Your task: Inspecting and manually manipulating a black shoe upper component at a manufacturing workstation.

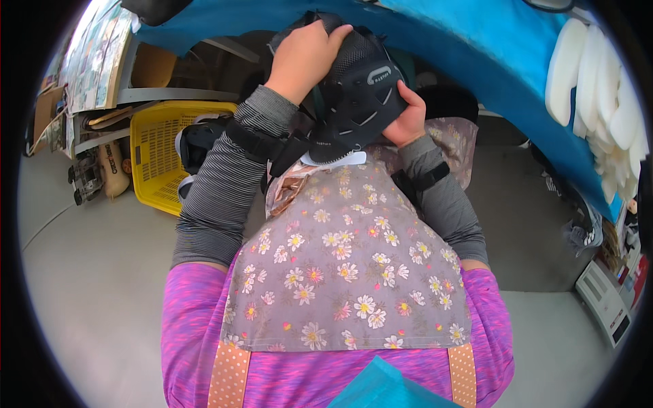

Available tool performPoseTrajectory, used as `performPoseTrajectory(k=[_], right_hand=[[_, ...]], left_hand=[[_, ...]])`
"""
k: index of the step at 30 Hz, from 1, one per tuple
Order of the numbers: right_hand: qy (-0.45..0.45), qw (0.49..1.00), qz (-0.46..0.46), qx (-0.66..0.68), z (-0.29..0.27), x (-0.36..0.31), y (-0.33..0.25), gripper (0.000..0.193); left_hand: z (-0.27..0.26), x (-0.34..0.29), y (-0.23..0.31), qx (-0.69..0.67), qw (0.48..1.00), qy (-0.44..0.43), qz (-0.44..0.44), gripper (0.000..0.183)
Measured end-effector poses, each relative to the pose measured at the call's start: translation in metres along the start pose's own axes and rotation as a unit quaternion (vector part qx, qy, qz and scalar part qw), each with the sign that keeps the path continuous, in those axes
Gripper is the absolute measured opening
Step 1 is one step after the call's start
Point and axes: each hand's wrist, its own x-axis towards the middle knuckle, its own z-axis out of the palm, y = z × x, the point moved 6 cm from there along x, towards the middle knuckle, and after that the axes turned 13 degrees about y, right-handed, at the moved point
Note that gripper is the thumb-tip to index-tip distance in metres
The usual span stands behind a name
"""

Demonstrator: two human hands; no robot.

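A black mesh shoe upper point(360, 102) with grey trim is held up in front of me, over my flowered apron point(354, 258). My left hand point(307, 60) is closed on its far upper edge, thumb lying across the mesh. At its right side, my right hand point(407, 117) grips the upper with the thumb on the outside; the other fingers are hidden behind it. The lower end of the upper hangs near my lap, where a white edge point(340, 160) shows just beneath it.
A yellow plastic basket point(146, 156) with black shoe pieces point(202, 144) stands at my left, beside a shelf. The blue-covered table edge point(476, 58) curves across the far side. White shoe-shaped pieces point(592, 81) are stacked at right. A white box-like device point(603, 299) sits lower right.
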Motion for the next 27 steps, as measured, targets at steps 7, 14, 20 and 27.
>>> performPoseTrajectory(k=[7, 14, 20, 27], right_hand=[[-0.062, 0.997, 0.040, 0.026, -0.005, 0.004, -0.002, 0.050], [-0.100, 0.990, 0.070, 0.076, -0.009, 0.002, -0.001, 0.051], [-0.134, 0.983, 0.066, 0.104, 0.002, -0.014, 0.002, 0.052], [-0.116, 0.979, 0.099, 0.134, -0.020, 0.005, 0.001, 0.051]], left_hand=[[0.028, -0.011, 0.006, 0.189, 0.967, -0.054, 0.161, 0.043], [0.033, -0.019, 0.007, 0.184, 0.956, -0.040, 0.224, 0.061], [-0.040, -0.005, 0.056, 0.083, 0.986, 0.123, 0.080, 0.040], [0.015, -0.014, 0.011, 0.099, 0.993, 0.029, 0.059, 0.036]])
